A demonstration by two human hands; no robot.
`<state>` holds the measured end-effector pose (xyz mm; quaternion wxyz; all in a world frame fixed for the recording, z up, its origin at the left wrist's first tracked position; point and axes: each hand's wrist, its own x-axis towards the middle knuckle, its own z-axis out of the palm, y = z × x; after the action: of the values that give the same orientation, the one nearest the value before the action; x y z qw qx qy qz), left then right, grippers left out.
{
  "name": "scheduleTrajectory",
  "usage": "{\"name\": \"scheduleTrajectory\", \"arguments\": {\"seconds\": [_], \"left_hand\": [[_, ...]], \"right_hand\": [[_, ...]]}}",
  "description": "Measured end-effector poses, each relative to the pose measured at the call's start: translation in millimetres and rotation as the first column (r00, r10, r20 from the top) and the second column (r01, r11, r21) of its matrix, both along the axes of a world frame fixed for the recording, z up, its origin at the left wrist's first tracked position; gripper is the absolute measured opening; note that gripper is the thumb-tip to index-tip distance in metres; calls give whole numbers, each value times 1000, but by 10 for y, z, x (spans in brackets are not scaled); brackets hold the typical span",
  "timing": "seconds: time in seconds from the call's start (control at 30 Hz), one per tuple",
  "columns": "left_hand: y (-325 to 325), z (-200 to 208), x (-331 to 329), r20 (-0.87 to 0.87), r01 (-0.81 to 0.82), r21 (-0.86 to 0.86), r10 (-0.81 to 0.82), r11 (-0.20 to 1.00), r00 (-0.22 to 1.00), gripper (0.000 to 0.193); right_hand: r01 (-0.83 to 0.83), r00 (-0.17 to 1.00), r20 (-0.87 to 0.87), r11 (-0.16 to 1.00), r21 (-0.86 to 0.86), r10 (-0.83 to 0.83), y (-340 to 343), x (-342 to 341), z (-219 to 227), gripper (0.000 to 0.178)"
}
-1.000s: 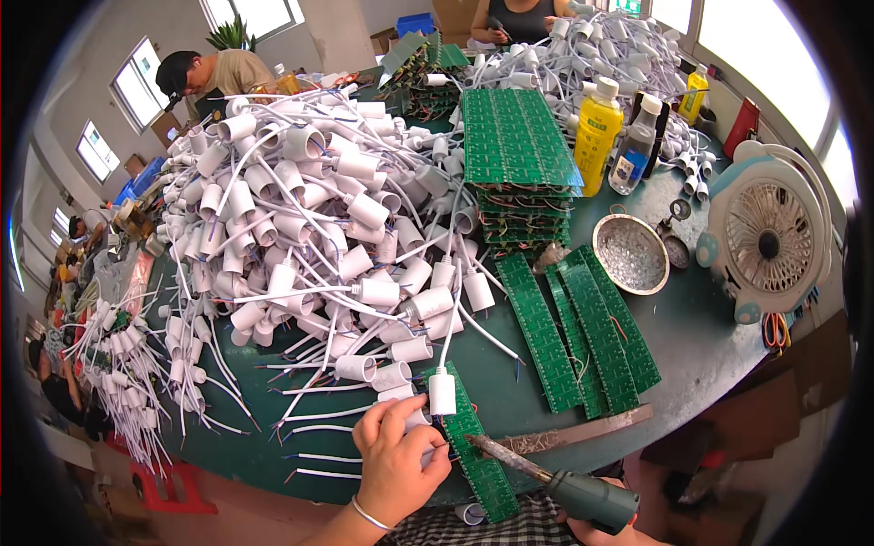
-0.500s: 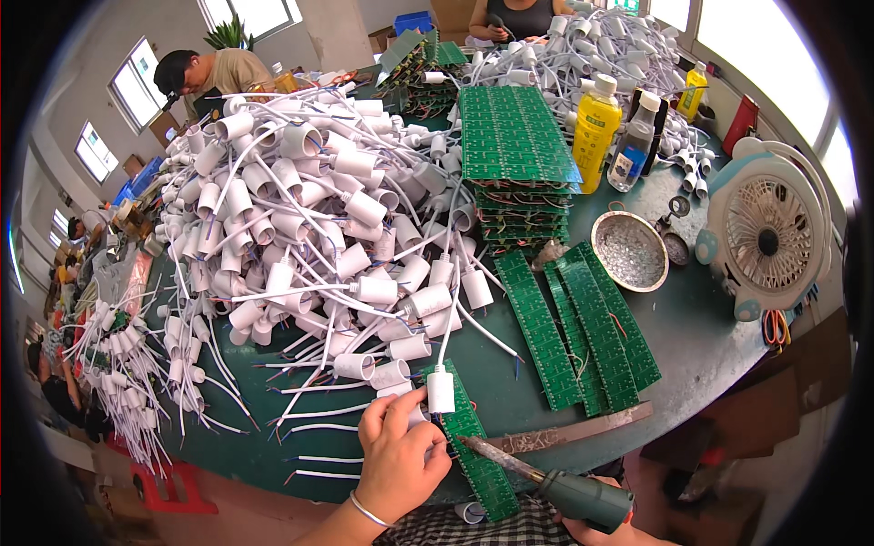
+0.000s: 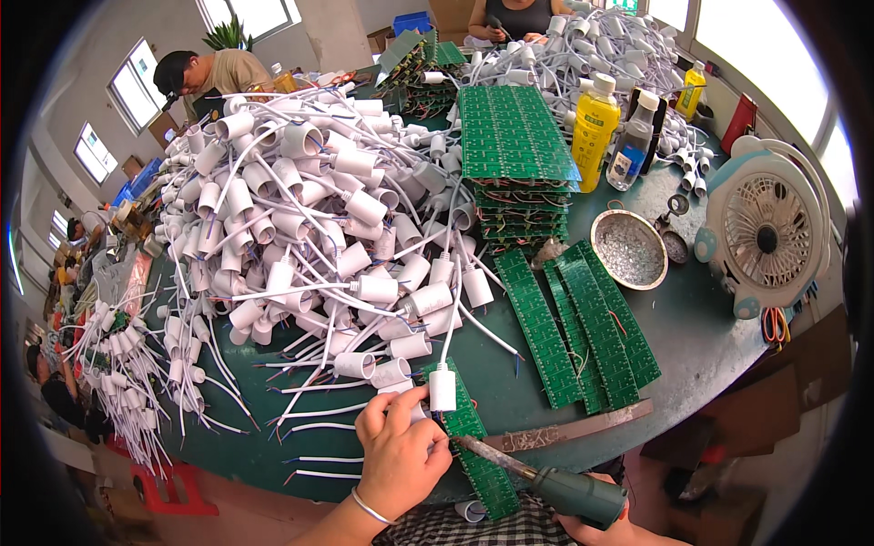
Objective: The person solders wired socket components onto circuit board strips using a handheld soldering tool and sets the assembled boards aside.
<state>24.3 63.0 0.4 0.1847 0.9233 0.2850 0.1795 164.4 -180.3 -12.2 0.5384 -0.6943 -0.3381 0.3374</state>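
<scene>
My left hand is closed, thumb and fingertips pinched at the edge of a green circuit board strip. A short dark wire runs from the white lamp socket down to those fingertips, which mostly hide it. The socket lies at the strip's upper end, its white cable stretching away toward the pile. My right hand, partly hidden, is wrapped around the handle of a soldering iron. The iron's tip rests at or just above the board beside my left fingertips; whether it touches cannot be told.
A large heap of white lamp sockets covers the left and middle. Several board strips lie right of it, before a stack of green boards. A metal bowl, bottles, a fan and a flat bar are rightward.
The soldering iron has shifted slightly left, its tip closer to my left fingertips. The lamp socket has moved a touch. My left hand keeps its pinch.
</scene>
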Motion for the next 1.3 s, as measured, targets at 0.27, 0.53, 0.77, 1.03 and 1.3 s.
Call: {"name": "scheduleTrajectory", "arguments": {"seconds": [0.27,0.53,0.77,1.03,1.3], "left_hand": [[21,-41,-24,-13,8,-20,-8,1000,1000,9],[2,-50,8,-10,6,-9,-6,1000,1000,8],[-19,-78,13,20,-32,-9,33,999,999,10],[-17,-135,-15,42,-10,38,9,999,999,8],[-18,-229,-36,104,-58,141,43,988,994,10]], "right_hand": [[-7,997,83,1000,0,7,33,-19,13,38],[130,991,3,989,65,-131,-21,-32,54,36],[369,927,-170,897,245,-335,-131,134,-117,40],[524,732,326,800,292,-599,282,1551,294,24],[394,593,612,851,346,-523,-540,2096,1369,22]]}}
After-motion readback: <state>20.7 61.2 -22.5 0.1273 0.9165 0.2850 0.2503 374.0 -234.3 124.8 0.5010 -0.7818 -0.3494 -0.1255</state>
